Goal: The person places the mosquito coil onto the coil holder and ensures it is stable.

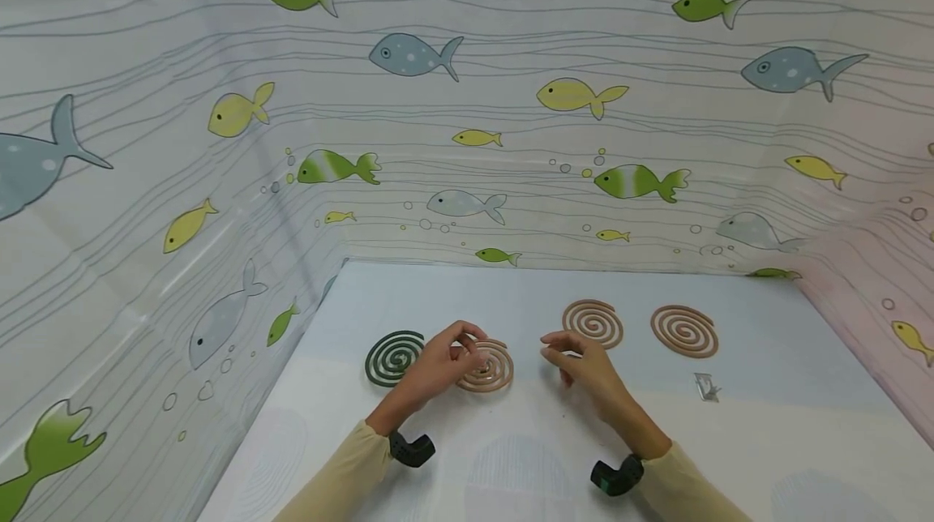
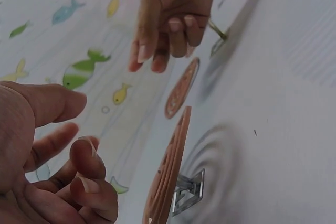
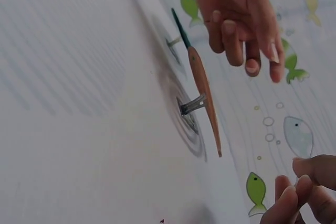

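A brown mosquito coil (image 1: 510, 368) is raised off the white table on a small metal stand (image 3: 190, 107). My left hand (image 1: 445, 356) hovers over its left side, fingers loosely bent and nothing between them. Left of that hand, partly covered by it, is a dark green mosquito coil (image 1: 399, 359). To the right of the raised brown coil, my right hand (image 1: 587, 364) is held above the table, thumb and index fingertips close together with nothing visible in them. Just behind this hand is another brown coil (image 1: 594, 326).
One more brown coil (image 1: 686, 331) is at the back right. In front of it a loose metal stand (image 1: 705, 387) lies on the white tabletop (image 1: 788, 392). A fish-patterned curtain (image 1: 511, 165) encloses the table at the back and sides.
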`<state>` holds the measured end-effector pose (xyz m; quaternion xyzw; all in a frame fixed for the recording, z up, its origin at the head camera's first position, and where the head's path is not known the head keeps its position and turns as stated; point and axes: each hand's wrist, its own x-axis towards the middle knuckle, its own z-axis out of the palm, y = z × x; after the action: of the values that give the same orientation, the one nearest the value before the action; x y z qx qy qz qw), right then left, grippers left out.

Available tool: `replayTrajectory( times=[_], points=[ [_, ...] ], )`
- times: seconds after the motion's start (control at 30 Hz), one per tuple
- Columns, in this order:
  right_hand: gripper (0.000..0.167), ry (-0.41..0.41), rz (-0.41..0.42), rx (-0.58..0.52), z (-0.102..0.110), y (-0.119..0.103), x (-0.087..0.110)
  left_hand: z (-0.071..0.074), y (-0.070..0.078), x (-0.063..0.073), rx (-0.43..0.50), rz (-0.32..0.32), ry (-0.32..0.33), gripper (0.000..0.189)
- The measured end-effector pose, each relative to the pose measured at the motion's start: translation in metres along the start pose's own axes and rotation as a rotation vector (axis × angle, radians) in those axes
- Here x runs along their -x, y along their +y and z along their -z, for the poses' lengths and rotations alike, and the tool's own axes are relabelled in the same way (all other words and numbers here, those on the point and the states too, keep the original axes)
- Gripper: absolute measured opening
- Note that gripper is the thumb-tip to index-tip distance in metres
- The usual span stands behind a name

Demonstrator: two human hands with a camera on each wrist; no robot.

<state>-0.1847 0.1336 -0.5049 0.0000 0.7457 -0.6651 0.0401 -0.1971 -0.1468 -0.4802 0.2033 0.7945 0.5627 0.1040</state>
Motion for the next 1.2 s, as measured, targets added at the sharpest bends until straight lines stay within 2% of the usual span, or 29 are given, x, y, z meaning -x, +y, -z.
replayTrajectory(
  times=[0.27,0.53,0.77,1.0,1.2],
  points=[
    [0.034,0.011,-0.009,0.009,0.010,0.001,0.000,-0.007,0.003,-0.010,0.014,-0.004,-0.001,0.028],
    [0.037,0.040,-0.021,0.046,0.020,-0.001,0.002,-0.014,0.004,-0.022,0.015,-0.036,-0.040,0.028],
    [0.038,0.046,0.001,-0.007,0.028,-0.002,0.003,-0.023,0.011,-0.033,0.020,-0.019,-0.063,0.029],
    [0.038,0.059,0.015,-0.030,0.037,0.000,0.001,-0.034,0.016,-0.046,-0.050,-0.052,-0.062,0.029],
    [0.040,0.084,-0.004,-0.053,0.044,0.003,0.000,-0.045,0.016,-0.058,-0.048,-0.071,-0.067,0.029]
  ],
)
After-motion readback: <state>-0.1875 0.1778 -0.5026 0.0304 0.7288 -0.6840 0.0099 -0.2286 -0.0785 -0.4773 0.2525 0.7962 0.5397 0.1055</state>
